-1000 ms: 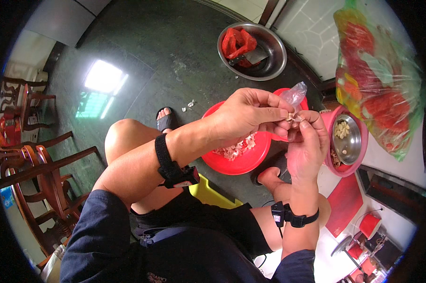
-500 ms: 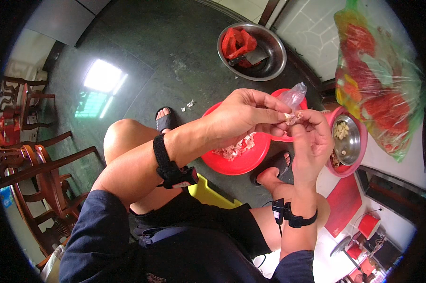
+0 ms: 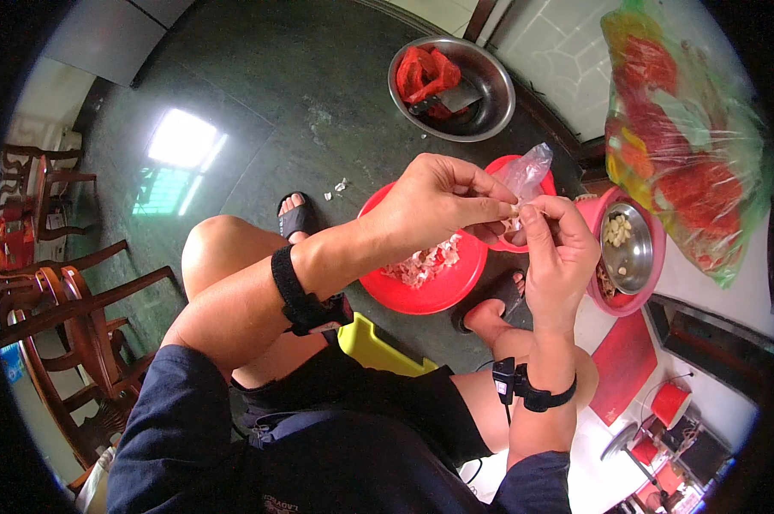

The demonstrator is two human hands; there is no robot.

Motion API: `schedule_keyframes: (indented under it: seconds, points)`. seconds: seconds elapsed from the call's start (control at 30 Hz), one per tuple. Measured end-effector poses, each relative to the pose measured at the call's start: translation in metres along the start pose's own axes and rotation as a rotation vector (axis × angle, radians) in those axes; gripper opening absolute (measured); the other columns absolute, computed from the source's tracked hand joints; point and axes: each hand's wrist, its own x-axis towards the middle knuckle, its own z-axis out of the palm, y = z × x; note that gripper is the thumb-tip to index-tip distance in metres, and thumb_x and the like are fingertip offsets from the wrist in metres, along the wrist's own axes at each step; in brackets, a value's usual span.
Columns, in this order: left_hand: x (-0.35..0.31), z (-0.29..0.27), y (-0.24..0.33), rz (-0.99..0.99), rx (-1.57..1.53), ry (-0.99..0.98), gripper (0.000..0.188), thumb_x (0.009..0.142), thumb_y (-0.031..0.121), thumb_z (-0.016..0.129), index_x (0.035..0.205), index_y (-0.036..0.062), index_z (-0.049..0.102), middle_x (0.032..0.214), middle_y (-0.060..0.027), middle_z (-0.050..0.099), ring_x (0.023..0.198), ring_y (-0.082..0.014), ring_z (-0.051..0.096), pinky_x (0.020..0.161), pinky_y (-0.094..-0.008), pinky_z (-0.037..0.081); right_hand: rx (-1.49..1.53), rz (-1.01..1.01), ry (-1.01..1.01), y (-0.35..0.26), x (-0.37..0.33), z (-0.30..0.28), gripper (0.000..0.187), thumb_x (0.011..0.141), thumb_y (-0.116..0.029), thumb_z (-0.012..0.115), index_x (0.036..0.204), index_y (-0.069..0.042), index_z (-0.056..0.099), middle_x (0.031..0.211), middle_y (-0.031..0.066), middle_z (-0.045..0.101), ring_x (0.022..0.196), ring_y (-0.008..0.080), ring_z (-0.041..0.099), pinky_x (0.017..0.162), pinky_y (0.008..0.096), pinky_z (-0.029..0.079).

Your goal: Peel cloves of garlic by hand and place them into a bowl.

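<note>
Cream-coloured, mostly hidden, a small clove (image 3: 515, 210) is pinched by left hand (image 3: 443, 201) and right hand (image 3: 562, 253).

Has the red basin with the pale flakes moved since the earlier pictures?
No. The red basin keeps its place against the white floor scraps; only the camera view has shifted slightly.

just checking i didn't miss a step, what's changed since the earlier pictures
The right hand has brought its thumb leftward, nearer the left hand; the small pale piece between them shows less. The view has shifted slightly. Nothing was visibly dropped. The cloves in the steel bowl look unchanged.
</note>
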Motion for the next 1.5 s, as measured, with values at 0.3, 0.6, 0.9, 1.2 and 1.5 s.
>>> schedule_keyframes:
  seconds: [0.3,0.6,0.9,1.2,1.5]
  points:
    - [0.003,-0.008,-0.007,-0.157,-0.362,-0.036,0.022,0.103,0.013,0.066,0.116,-0.0037,0.07,0.094,-0.0105,0.074,0.083,-0.017,0.073,0.077,-0.0303,0.064,0.043,-0.147,-0.007,-0.006,0.003,0.004,0.005,0.1,-0.001,0.064,0.102,0.002,0.067,0.097,0.006,0.068,0.086,0.0107,0.064,0.073,0.0252,0.053]
    - [-0.003,-0.008,-0.001,-0.16,-0.379,-0.05,0.022,0.102,0.012,0.066,0.116,-0.005,0.07,0.099,-0.012,0.075,0.083,-0.0174,0.074,0.078,-0.0304,0.064,-0.32,-0.477,-0.022,-0.005,0.006,0.001,0.012,0.091,0.008,0.068,0.102,0.003,0.072,0.099,0.0117,0.07,0.082,0.014,0.067,0.072,0.0261,0.054]
    - [-0.004,-0.012,0.0,-0.189,-0.368,-0.014,0.019,0.103,0.013,0.066,0.112,-0.0025,0.071,0.093,-0.0094,0.074,0.079,-0.0158,0.073,0.073,-0.0282,0.063,-0.361,-0.481,0.018,-0.005,0.005,0.008,0.019,0.083,0.01,0.074,0.1,0.001,0.074,0.093,0.0127,0.073,0.083,0.0232,0.072,0.073,0.033,0.058]
    - [-0.003,-0.012,-0.001,-0.159,-0.299,0.02,0.021,0.101,0.018,0.07,0.108,-0.0018,0.071,0.087,-0.0085,0.073,0.074,-0.0155,0.072,0.068,-0.0267,0.062,-0.372,-0.5,0.016,-0.004,0.005,0.011,0.019,0.082,0.01,0.073,0.098,0.0,0.073,0.091,0.0123,0.073,0.082,0.0237,0.072,0.07,0.0327,0.058]
    - [-0.001,-0.006,-0.004,-0.092,-0.207,0.062,0.023,0.099,0.019,0.073,0.105,-0.0031,0.072,0.088,-0.0098,0.073,0.075,-0.0165,0.071,0.07,-0.0287,0.062,-0.414,-0.434,0.054,0.003,0.003,0.011,0.016,0.082,0.009,0.072,0.096,0.0,0.068,0.088,0.0111,0.07,0.076,0.0216,0.07,0.067,0.0322,0.057]
